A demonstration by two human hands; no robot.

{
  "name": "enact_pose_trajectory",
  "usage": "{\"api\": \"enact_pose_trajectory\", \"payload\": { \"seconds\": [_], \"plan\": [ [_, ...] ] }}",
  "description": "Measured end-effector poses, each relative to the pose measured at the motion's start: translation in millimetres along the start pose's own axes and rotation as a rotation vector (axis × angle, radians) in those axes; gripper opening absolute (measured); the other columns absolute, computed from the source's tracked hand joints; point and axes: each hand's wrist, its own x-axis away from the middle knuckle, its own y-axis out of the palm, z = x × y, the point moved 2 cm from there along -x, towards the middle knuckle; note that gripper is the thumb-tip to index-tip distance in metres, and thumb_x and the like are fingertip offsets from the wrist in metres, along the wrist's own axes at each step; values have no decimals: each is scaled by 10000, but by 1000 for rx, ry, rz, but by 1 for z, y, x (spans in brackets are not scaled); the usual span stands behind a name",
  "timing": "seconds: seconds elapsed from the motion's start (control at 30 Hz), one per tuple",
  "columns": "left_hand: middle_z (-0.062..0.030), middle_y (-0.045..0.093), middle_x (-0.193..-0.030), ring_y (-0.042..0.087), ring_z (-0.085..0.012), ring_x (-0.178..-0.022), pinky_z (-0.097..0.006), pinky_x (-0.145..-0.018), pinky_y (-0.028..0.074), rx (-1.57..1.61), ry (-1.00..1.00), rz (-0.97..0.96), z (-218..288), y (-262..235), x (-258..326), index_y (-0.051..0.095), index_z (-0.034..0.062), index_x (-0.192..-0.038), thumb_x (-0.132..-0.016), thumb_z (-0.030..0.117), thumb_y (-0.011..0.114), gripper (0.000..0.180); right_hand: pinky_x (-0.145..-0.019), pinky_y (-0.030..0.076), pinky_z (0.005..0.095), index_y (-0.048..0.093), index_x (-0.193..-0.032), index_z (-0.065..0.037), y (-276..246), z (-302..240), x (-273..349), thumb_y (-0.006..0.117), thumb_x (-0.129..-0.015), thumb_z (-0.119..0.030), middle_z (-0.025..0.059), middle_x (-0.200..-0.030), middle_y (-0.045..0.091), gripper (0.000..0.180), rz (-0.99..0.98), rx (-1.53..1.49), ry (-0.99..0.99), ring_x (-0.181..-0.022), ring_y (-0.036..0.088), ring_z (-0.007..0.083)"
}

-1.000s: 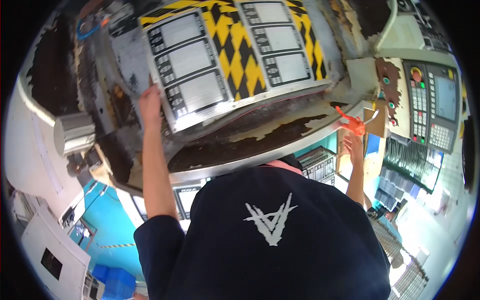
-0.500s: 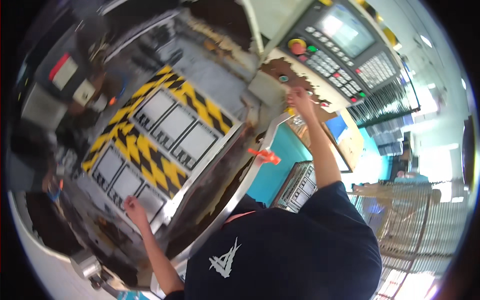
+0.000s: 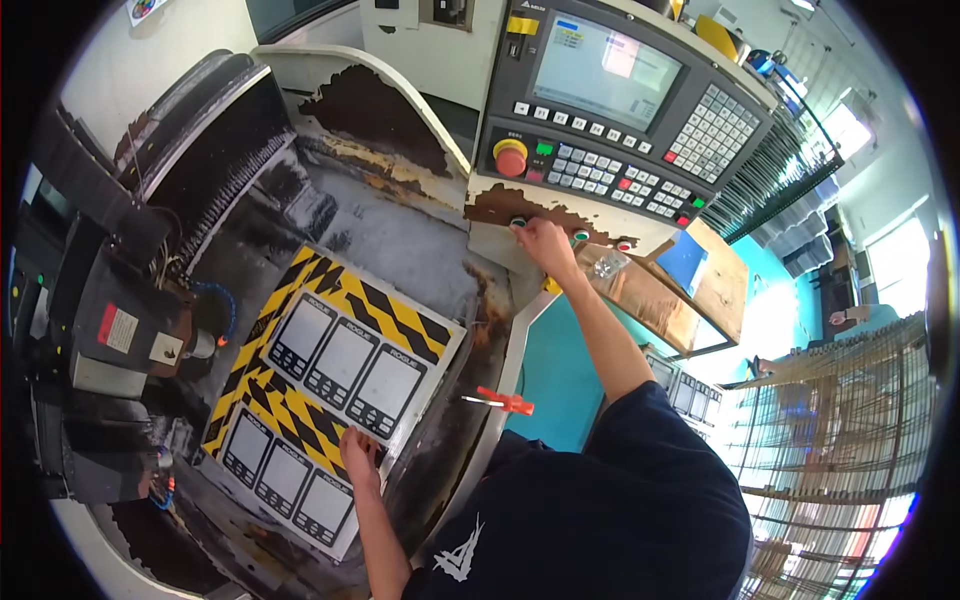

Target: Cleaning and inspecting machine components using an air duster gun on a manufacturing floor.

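My right hand [image 3: 546, 247] reaches to the brown-stained strip under the control console, its fingers closed round a small dark knob [image 3: 518, 222]. Lower left, the curled fingers of my left hand [image 3: 360, 459] rest at the front edge of the upper row of black-framed panels [image 3: 347, 361]. Whether they pinch anything is hidden. A second row of such panels [image 3: 282, 480] lies nearer me. Both rows have pale windows and are set on a plate bordered with yellow-and-black striped tape [image 3: 398, 322]. Right of my left hand, an orange-handled tool [image 3: 508, 402] with a thin metal end lies near the machine's rim.
Above my right hand is the console with a screen [image 3: 606, 72], keypads and a red emergency stop button [image 3: 509, 157]. The machine head [image 3: 115, 325] hangs left of the plate. A wooden table [image 3: 705, 285] and a wire rack [image 3: 830, 430] stand at right, near another person's hand [image 3: 838, 318].
My view has shifted. My left hand has moved from the nearer panel row to the front edge of the upper row. My right hand has moved leftward along the strip to the knob.
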Motion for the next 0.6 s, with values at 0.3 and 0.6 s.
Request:
{"api": "enact_pose_trajectory", "payload": {
  "seconds": [0.3, 0.6],
  "plan": [
    [-200, 467, -1454, 469, -313, -1345, -442, -1116, 408, 35, 8, 25, 1, -3, 4, 401, 25, -1446, -1018, 368, 559, 571, -677, 553, 465, 692, -837, -44, 2, 0, -1, 623, -968, -324, 118, -751, 727, 317, 30, -67, 30, -742, 699, 375],
    [-207, 425, -1532, 424, -317, -1416, -448, -1184, 320, -47, -31, 15, 8, 1, 6, 328, 5, -1515, -1056, 346, 442, 583, -690, 555, 475, 680, -876, -54, 3, 9, 1, 580, -983, -268, 104, -780, 734, 260, 62, -121, -19, -748, 696, 378]
  ]
}}
